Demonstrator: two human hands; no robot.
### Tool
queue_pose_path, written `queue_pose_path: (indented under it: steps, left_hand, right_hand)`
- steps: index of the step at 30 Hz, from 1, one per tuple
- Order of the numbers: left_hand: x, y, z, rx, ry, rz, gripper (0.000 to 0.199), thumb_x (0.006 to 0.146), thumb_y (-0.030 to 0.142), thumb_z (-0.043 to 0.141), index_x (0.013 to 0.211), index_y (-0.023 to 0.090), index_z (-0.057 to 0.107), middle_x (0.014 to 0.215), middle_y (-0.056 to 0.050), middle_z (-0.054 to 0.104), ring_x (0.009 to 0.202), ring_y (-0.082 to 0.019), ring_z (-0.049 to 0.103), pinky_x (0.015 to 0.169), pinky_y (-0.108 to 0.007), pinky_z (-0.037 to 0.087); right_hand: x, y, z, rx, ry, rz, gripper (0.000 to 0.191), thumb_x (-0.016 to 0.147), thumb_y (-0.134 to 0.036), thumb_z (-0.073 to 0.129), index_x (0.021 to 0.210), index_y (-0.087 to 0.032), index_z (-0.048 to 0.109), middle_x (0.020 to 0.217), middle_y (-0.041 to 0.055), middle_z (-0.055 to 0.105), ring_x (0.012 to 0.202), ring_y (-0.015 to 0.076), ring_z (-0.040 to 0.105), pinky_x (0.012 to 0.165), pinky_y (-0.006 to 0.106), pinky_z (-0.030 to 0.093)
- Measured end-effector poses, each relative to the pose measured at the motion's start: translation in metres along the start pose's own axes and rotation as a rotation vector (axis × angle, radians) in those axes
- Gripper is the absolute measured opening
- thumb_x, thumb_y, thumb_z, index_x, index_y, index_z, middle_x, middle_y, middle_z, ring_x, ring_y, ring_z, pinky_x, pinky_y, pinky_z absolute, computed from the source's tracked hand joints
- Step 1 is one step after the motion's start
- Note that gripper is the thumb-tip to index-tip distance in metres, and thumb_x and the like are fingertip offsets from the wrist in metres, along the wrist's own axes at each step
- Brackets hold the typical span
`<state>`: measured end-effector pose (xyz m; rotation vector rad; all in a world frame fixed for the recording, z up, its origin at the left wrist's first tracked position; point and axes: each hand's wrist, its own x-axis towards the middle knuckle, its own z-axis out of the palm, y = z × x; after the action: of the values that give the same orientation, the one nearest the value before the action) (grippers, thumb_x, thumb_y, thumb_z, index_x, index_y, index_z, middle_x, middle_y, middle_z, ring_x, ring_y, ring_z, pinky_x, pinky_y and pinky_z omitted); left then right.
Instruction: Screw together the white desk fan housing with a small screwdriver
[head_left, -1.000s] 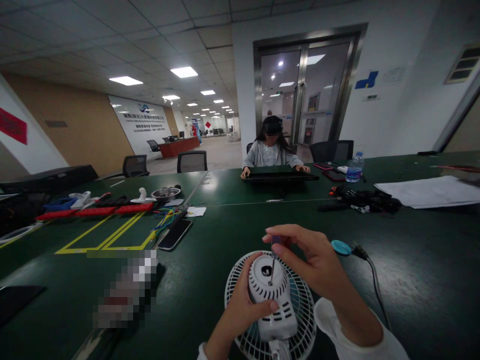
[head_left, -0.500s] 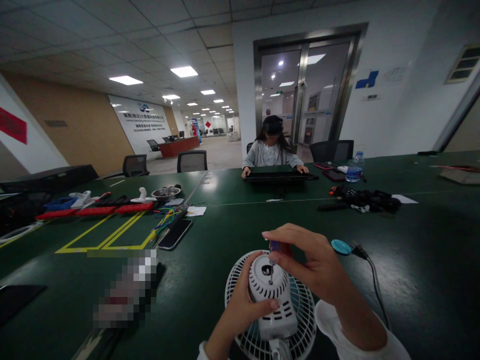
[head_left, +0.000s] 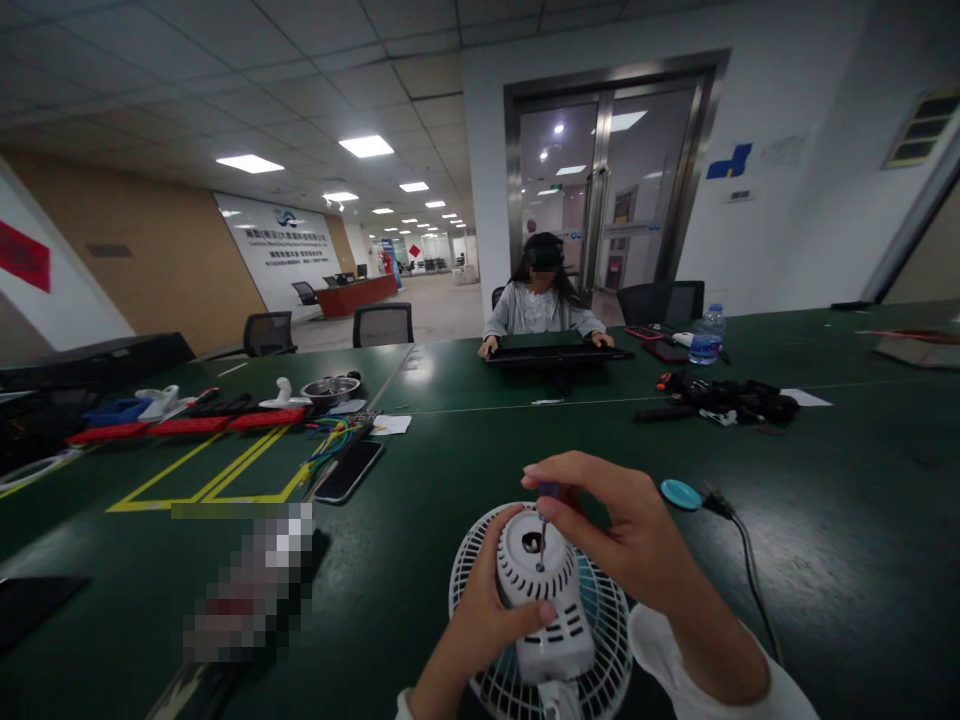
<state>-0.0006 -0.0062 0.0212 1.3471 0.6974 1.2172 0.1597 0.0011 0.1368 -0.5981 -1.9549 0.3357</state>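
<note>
A small white electric fan lies grille-down on the green table, its motor housing facing up. My left hand is wrapped round the left side of that housing, thumb across the front by the vent slots. My right hand pinches the dark purple handle of a screwdriver from above. The thin shaft points down, its tip at a small hole or screw near the edge of the housing's round top. Beside the tip is a larger dark opening. My right fingers partly cover the handle.
Right of the fan lie a turquoise disc and a black plug with its cord. A phone, coloured wires and a metal bowl are to the left. Opposite, a person holds a black panel.
The screwdriver handle has turned slightly between my right fingers, its tip staying at the same spot. My left hand keeps its grip on the fan. The view has shifted a little.
</note>
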Motion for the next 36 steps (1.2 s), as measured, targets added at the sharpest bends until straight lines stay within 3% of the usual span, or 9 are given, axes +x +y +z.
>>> queue_pose_path:
  steps: [4,9,20,26,30,36]
  left_hand:
    - [-0.0007,0.0021,0.0007,-0.019,-0.014,0.007,0.077,0.060,0.027,0.076,0.126,0.021,0.038,0.129,-0.009,0.049,0.121,-0.029,0.044,0.104,-0.041,0.032]
    - [-0.0018,0.0026,0.0016,-0.037,-0.014,-0.008,0.078,0.059,0.027,0.077,0.126,0.021,0.038,0.128,-0.009,0.051,0.120,-0.029,0.046,0.103,-0.041,0.033]
    - [-0.0042,-0.0046,-0.0020,-0.014,0.010,-0.048,0.081,0.059,0.029,0.078,0.128,0.022,0.037,0.128,-0.008,0.050,0.120,-0.030,0.045,0.103,-0.041,0.034]
    - [-0.0021,-0.0020,-0.0011,0.026,0.013,-0.005,0.079,0.058,0.029,0.078,0.127,0.022,0.038,0.129,-0.009,0.049,0.121,-0.030,0.044,0.104,-0.041,0.032]
    - [-0.0007,0.0014,0.0005,0.003,-0.007,0.007,0.077,0.060,0.029,0.076,0.126,0.022,0.039,0.128,-0.009,0.050,0.120,-0.029,0.045,0.104,-0.041,0.032]
    - [-0.0014,0.0009,0.0010,0.015,-0.002,-0.008,0.078,0.059,0.030,0.077,0.126,0.021,0.038,0.128,-0.010,0.049,0.121,-0.030,0.044,0.104,-0.043,0.031]
  right_hand:
    - [0.0007,-0.0030,-0.0036,0.060,-0.028,-0.028,0.037,0.083,-0.004,0.047,0.113,-0.023,0.058,0.095,0.0021,0.068,0.085,0.0109,0.063,0.073,0.023,0.051]
    - [0.0016,-0.0020,-0.0051,0.058,-0.050,-0.043,0.034,0.084,-0.005,0.049,0.112,-0.022,0.058,0.095,0.0026,0.068,0.086,0.0103,0.062,0.074,0.022,0.050]
    - [0.0030,-0.0024,-0.0022,-0.011,-0.036,-0.047,0.020,0.081,-0.015,0.059,0.101,-0.017,0.060,0.076,0.0012,0.060,0.064,0.0093,0.054,0.056,0.021,0.045]
    - [0.0028,0.0014,0.0017,-0.035,0.020,0.022,0.020,0.081,-0.015,0.058,0.100,-0.020,0.057,0.088,0.0027,0.063,0.066,0.0098,0.057,0.058,0.022,0.048]
    - [0.0011,0.0029,0.0026,-0.016,0.034,0.067,0.021,0.080,-0.014,0.058,0.100,-0.021,0.056,0.081,0.0001,0.066,0.061,0.0094,0.058,0.055,0.021,0.048]
    - [0.0008,-0.0008,-0.0041,0.022,-0.009,0.012,0.028,0.082,-0.009,0.051,0.106,-0.022,0.059,0.090,0.0021,0.069,0.077,0.0112,0.064,0.065,0.022,0.051]
